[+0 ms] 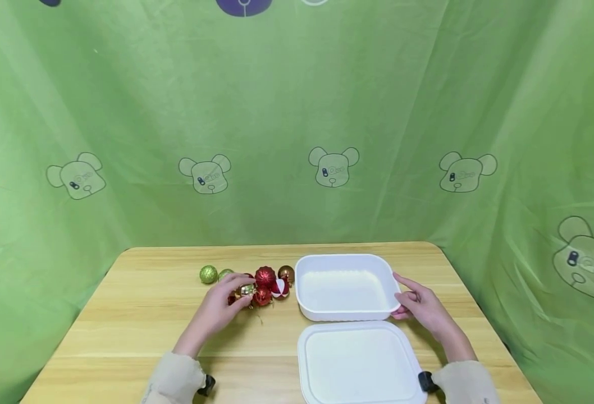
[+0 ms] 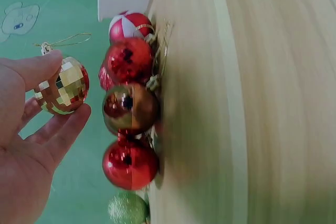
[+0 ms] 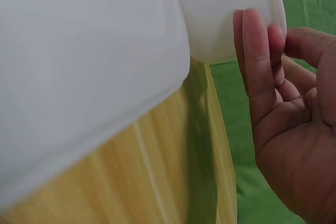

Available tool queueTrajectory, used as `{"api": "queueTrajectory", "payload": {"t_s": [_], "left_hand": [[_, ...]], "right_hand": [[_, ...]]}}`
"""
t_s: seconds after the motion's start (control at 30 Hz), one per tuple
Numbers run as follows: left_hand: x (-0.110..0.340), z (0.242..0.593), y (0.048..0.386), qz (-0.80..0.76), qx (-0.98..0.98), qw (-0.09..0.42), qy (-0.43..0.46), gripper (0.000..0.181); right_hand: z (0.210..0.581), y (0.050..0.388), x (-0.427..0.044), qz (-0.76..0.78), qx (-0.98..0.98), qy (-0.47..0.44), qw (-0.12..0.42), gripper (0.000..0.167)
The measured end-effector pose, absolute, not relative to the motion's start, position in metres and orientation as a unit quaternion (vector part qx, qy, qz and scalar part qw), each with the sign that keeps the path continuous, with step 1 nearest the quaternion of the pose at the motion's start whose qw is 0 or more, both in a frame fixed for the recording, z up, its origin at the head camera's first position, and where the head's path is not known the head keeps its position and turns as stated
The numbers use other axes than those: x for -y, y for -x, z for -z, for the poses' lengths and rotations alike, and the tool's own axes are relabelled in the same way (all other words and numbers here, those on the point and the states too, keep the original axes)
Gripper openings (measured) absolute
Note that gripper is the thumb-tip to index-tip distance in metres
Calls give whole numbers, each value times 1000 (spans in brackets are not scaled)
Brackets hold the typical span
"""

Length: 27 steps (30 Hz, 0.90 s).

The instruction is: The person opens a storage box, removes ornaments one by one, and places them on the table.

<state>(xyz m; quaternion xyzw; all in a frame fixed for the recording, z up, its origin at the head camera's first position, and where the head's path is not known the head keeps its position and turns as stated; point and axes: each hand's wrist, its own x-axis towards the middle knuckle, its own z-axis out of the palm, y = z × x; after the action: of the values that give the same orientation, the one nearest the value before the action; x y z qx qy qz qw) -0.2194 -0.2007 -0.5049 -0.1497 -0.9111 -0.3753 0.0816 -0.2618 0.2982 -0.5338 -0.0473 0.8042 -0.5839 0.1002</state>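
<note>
My left hand (image 1: 221, 306) holds a gold mirrored Christmas ball (image 2: 65, 87) between thumb and fingers, raised beside the other balls. Close to it lie a red ball (image 2: 130, 165), a copper-brown shiny ball (image 2: 131, 109), another red ball (image 2: 130, 60) and a red-and-white ball (image 1: 280, 288). On the right, my right hand (image 1: 425, 307) grips the side of a white open plastic container (image 1: 347, 292) near its rim. Its fingers (image 3: 257, 51) lie against the outer wall. The container's inside shows no contents.
A white lid (image 1: 360, 362) lies in front of the container. Green glitter balls (image 1: 208, 274) sit at the left end of the ball group, and a brown ball (image 1: 287, 274) stands near the container. A green curtain (image 1: 297, 112) hangs behind the wooden table (image 1: 140, 314).
</note>
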Motion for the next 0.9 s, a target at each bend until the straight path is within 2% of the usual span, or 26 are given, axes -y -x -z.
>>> {"api": "queueTrajectory", "payload": {"t_s": [0.6,0.9], "left_hand": [[243,510,214,368,914,113,126,45],[258,512,216,380,912,109,109,44]], "right_hand": [[534,263,-298,586,-803,45,98,63],[533,263,-297,581,-806,45,101,63]]}}
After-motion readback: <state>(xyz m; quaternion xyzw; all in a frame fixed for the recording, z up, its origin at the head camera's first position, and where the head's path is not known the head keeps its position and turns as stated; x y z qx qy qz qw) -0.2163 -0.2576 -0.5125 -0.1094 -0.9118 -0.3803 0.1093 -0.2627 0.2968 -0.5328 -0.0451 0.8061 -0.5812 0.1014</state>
